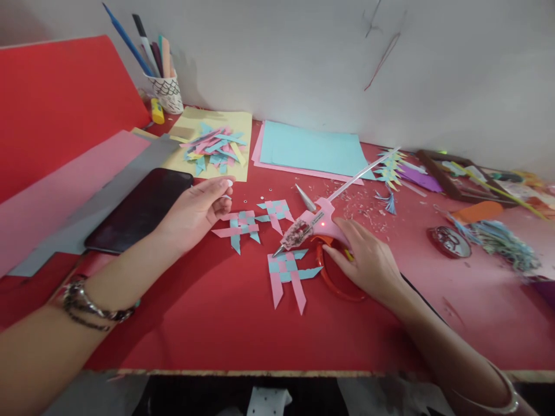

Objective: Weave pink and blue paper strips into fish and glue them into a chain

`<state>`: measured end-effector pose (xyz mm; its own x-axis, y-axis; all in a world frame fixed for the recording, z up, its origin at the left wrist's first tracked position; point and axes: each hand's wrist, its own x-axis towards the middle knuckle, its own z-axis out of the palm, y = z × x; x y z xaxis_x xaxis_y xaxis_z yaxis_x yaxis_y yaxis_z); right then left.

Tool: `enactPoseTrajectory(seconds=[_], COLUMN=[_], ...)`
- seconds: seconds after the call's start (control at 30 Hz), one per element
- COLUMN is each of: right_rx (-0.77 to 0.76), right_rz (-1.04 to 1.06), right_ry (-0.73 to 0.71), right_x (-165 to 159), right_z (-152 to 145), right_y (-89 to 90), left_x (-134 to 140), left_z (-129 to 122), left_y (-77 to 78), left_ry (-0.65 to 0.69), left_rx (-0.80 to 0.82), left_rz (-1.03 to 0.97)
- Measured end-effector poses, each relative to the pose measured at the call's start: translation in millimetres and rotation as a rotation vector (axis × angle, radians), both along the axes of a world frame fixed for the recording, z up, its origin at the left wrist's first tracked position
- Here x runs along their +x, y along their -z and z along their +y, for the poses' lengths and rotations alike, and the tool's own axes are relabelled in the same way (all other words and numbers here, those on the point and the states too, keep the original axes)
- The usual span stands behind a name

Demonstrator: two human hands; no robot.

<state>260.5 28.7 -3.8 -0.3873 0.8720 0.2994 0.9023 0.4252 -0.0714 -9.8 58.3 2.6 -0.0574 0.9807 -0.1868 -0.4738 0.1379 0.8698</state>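
My right hand (368, 260) is wrapped round the grip of a pink hot glue gun (327, 222) with a lit red light and a clear glue stick in its back. Its metal nozzle points down at the top left corner of a woven pink and blue paper fish (287, 267); whether they touch I cannot tell. My left hand (202, 202) is raised over the table, pinching a small white disc (229, 183) at the fingertips. Beside it lie two more woven paper fish (243, 222). Scissors (342, 296) with red-orange handles lie partly hidden under the glue gun.
A black phone (139, 211) lies at left. Farther back are a pile of paper strips (217, 147), blue sheets (312, 147) and a pen cup (167, 92). A round dish (450, 241), tassels (505, 242) and a brown frame (468, 182) are at right. Paper scraps litter the red table.
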Motion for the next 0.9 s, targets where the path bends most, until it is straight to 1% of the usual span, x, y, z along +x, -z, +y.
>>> enactPoseTrajectory(seconds=[0.2,0.37,0.6,0.9], right_rx=[0.084,0.139,0.146,0.172], right_rz=[-0.039,-0.076,-0.084,-0.068], right_ry=[-0.035,-0.073,-0.061,-0.040], right_x=[-0.1,-1.2,-1.0,-1.1], right_z=[-0.5,-0.5,-0.9,-1.1], right_y=[-0.8,-2.2,-1.7,-2.7], left_x=[1.5,-1.0,-2.7,-0.8], left_z=[0.6,0.6,0.5,1.4], left_y=[2.9,7.0,8.9,8.0], left_ry=[-0.043,-0.010,0.010,-0.029], left_rx=[0.032,0.049,0.071,0.061], left_rz=[0.003,-0.013,0.028,0.087])
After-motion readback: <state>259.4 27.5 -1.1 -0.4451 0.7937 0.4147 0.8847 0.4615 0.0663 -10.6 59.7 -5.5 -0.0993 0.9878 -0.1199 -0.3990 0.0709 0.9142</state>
